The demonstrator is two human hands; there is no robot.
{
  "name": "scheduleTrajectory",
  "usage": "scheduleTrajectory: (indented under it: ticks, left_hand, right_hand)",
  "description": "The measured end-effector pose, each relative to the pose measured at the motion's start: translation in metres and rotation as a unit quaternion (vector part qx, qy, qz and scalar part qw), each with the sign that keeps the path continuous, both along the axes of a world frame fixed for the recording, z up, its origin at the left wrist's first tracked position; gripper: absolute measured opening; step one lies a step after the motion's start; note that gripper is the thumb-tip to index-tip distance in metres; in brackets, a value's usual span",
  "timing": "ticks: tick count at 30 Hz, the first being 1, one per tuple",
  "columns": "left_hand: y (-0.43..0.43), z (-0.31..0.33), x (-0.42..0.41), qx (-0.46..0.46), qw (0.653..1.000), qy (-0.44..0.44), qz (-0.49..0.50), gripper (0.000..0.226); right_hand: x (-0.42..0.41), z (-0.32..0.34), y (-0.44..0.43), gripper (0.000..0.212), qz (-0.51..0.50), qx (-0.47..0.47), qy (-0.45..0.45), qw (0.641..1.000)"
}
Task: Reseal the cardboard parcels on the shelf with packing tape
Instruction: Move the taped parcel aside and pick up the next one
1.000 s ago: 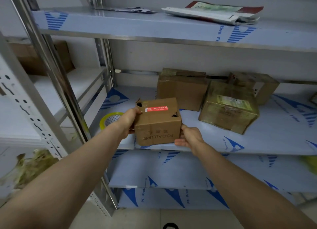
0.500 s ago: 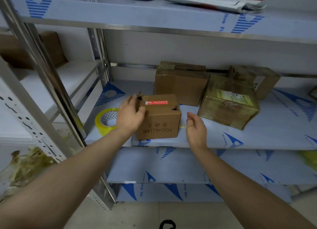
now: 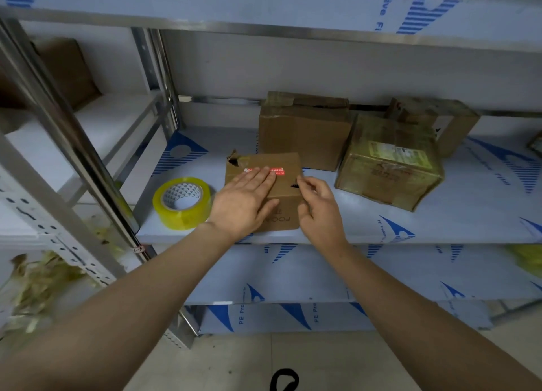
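Small cardboard parcel (image 3: 286,163): centre of frame, standing on the middle shelf (image 3: 440,214) near its front edge. Printed front face toward the camera, lettering upside down. Red label (image 3: 278,170) on the top face. Torn hole at the top's upper-left corner (image 3: 233,162); a second small tear at the right top edge.

Head view, hands:
- Left hand (image 3: 245,201): flat on the parcel's top, fingers straight and pressed together, fingertips partly covering the red label, palm over the front top edge.
- Right hand (image 3: 321,211): at the parcel's right side, fingers loosely bent, tips against the right top edge by the small tear. Whether they pinch the cardboard cannot be told.

Head view, surroundings:
- Roll of yellow packing tape (image 3: 182,203): lying flat on the same shelf, left of the parcel, just beside the left wrist.
- Larger brown box (image 3: 305,132): directly behind the parcel, against the back wall.
- Tape-wrapped box (image 3: 390,170): right of centre, paper label on top, set askew.
- Fourth box (image 3: 434,120): behind it, upper right.
- Upper shelf (image 3: 264,3): across the top of the frame, blue-printed film on it.
- Crumpled yellowish scraps (image 3: 38,285): lower left, blurred.
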State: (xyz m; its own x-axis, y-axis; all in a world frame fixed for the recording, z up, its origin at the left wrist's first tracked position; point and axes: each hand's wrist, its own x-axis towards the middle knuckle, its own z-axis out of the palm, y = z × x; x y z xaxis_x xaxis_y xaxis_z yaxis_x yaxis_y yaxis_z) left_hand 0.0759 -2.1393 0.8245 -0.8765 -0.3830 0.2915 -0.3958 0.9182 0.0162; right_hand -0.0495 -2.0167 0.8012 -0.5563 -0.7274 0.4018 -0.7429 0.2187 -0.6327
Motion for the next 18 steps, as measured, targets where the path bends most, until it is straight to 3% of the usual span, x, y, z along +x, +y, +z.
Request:
scheduleTrajectory:
  ticks: [7,18]
  left_hand:
    - [-0.002,-0.008,-0.005,-0.01,1.0,0.016,0.004,0.069]
    - [-0.006,-0.016,-0.009,-0.033,0.998,0.056,-0.008,0.062]
  right_hand:
    - [-0.005,0.002,0.004,0.053,0.015,0.036,0.094,0.995]
    - [-0.018,0.014,0.007,0.059,0.069,0.055,0.105,0.991]
